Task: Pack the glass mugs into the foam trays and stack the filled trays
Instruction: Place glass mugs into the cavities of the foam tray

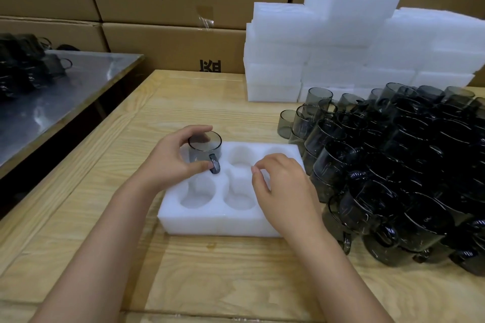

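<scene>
While the left hand (170,162) clamps its grip on a glass mug (205,150) at the far-left pocket of the foam tray (210,223), the right hand (284,191) hovers over that tray, grip loosely apart.

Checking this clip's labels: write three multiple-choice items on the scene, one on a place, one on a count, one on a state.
1. Where is the mug that the left hand holds? A) far-left pocket of the tray B) near-right pocket C) the floor
2. How many mugs show in the tray? A) none B) one C) three
3. The right hand is: A) gripping a mug B) holding nothing C) lifting the tray
Answers: 1 A, it sits at the far-left pocket; 2 B, the other visible pockets are empty; 3 B, nothing is in it.
</scene>
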